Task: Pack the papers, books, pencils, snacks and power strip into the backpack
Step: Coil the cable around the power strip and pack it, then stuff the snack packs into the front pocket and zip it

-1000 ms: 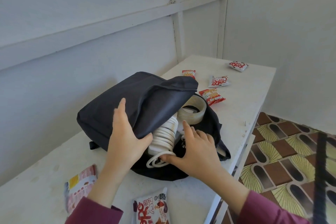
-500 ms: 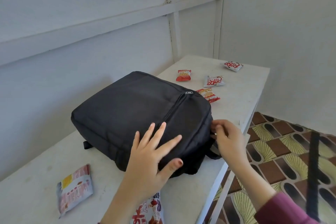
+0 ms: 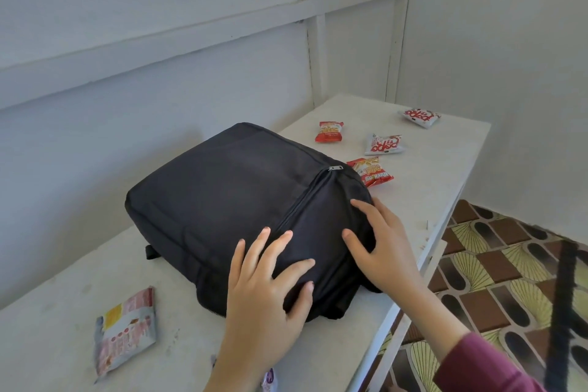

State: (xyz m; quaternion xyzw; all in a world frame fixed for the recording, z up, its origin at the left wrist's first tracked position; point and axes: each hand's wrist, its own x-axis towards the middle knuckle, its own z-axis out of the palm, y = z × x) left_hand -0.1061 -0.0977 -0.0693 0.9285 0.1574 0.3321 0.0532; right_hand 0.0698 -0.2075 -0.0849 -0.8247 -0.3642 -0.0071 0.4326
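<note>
A black backpack (image 3: 229, 200) lies flat on the white table (image 3: 439, 175), its flap down and a zipper line running across the top. My left hand (image 3: 267, 283) rests flat on its near end with fingers spread. My right hand (image 3: 378, 245) presses on the near right corner, fingers apart. Snack packets lie behind the bag: a red one (image 3: 330, 131), a white and red one (image 3: 383, 144), a red and yellow one (image 3: 370, 171) against the bag, and another white one (image 3: 419, 117) far back. The power strip is hidden.
A pale snack packet (image 3: 125, 329) lies on the table at the near left, and part of another packet (image 3: 269, 379) shows under my left wrist. The table's right edge drops to a patterned tiled floor (image 3: 496, 267). White walls close the left and back.
The bag's flap has come down over the white cord and the tape roll. My left hand went from holding the flap to lying flat on it. My right hand shifted from the bag's side onto its corner.
</note>
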